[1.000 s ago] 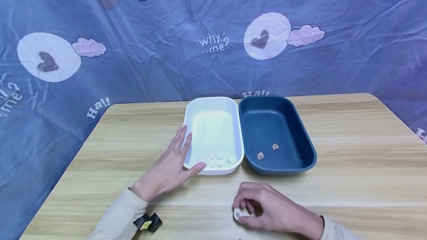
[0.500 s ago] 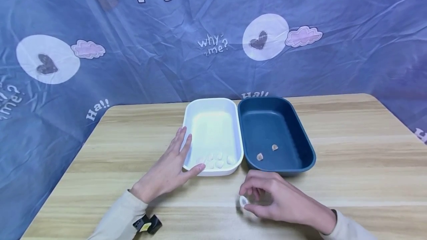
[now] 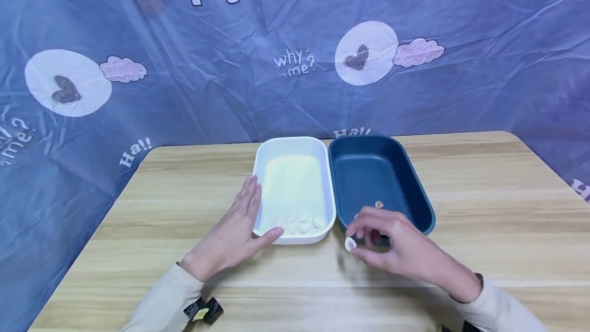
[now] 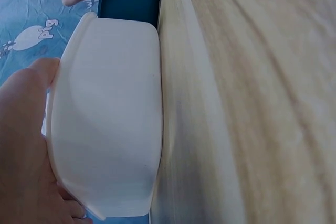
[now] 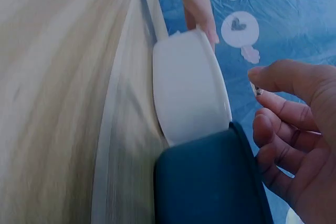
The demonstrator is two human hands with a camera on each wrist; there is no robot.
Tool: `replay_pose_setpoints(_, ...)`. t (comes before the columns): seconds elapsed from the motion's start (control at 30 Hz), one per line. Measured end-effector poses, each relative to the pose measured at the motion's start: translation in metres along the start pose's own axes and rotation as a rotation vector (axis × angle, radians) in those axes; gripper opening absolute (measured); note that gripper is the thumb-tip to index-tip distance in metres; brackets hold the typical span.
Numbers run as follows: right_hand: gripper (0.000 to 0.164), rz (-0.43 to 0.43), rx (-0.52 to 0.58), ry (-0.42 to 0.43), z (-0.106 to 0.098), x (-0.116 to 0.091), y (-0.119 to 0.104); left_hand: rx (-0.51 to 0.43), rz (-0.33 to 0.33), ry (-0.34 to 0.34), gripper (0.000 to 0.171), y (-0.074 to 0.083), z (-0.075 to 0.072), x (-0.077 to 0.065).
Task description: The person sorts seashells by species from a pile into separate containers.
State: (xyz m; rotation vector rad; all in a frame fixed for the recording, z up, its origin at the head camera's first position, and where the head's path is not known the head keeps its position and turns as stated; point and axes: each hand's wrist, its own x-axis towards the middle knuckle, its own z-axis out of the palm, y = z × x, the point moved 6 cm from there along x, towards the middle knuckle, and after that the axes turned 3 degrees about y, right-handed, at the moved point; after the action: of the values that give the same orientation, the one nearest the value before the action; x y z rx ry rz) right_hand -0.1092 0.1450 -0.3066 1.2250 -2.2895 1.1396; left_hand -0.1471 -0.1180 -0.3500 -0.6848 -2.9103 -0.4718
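My right hand (image 3: 401,245) pinches a small white shell (image 3: 351,244) between thumb and fingertip, above the near edge of the dark blue tray (image 3: 369,173). The right wrist view shows the shell (image 5: 256,89) edge-on at the fingertips. With fingers spread, my left hand (image 3: 230,234) rests along the left and near rim of the white tray (image 3: 295,178). Several pale shells (image 3: 302,228) lie at that tray's near end. In the blue tray sits a brownish shell (image 3: 379,204); another beside it is mostly hidden behind my right hand.
Both trays stand side by side on a wooden table (image 3: 193,183). A blue printed cloth (image 3: 230,96) hangs behind the table. A black wrist device (image 3: 203,310) sits at the left sleeve.
My right hand has lifted the shell from the table and carried it forward and slightly right to the blue tray's near edge. The left hand stays at the white tray.
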Motion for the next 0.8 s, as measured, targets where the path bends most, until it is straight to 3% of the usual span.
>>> replay_pose_setpoints(0.2,0.031,0.068,-0.036,0.017,-0.007,0.006,0.017,0.007,-0.008,-0.007,0.101,-0.002,0.0,0.0)
replay_pose_setpoints(0.4,0.021,0.205,-0.181,0.03,-0.014,0.016,0.045,0.016,-0.009,-0.01,0.101,-0.003,0.001,-0.001)
replay_pose_setpoints(0.5,0.017,0.312,-0.223,0.0,-0.016,0.02,0.061,0.02,0.0,-0.003,0.1,-0.002,0.001,-0.001)
replay_pose_setpoints(0.67,0.012,0.479,-0.176,-0.085,-0.012,0.023,0.083,0.018,0.014,0.015,0.099,0.001,-0.001,0.0)
replay_pose_setpoints(0.8,0.01,0.548,-0.193,-0.141,-0.009,0.024,0.094,0.017,0.019,0.018,0.099,0.002,-0.002,0.001)
